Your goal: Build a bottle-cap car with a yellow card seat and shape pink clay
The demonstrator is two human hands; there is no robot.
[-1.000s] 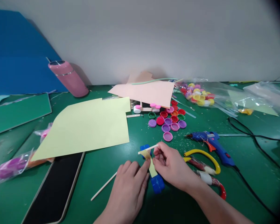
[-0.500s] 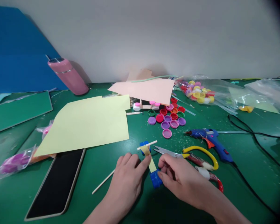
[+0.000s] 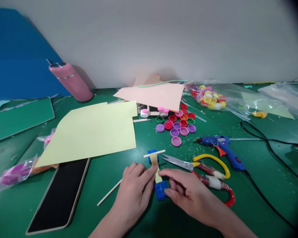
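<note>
Between my hands lies a small piece with blue caps at both ends (image 3: 161, 190), joined by a pale yellow paper strip (image 3: 158, 177). A thin white stick (image 3: 154, 153) lies across its far end. My left hand (image 3: 136, 186) has its fingers bent together, with the index fingertip on the strip. My right hand (image 3: 188, 191) touches the strip with its index finger and the near blue caps with its thumb; finger and thumb are apart. A second white stick (image 3: 109, 192) passes under or beside my left hand.
Scissors (image 3: 186, 164) and a blue glue gun (image 3: 223, 147) with a black cord lie right. Loose colored caps (image 3: 176, 141) and pink paper (image 3: 151, 96) are behind. Yellow paper (image 3: 96, 132) overlaps a phone (image 3: 62, 195) at left; a pink bottle (image 3: 74, 82) leans behind.
The capped piece has turned more upright in view and shifted slightly left. My right index finger has stretched forward onto the strip, and the scissors' red handle shows more.
</note>
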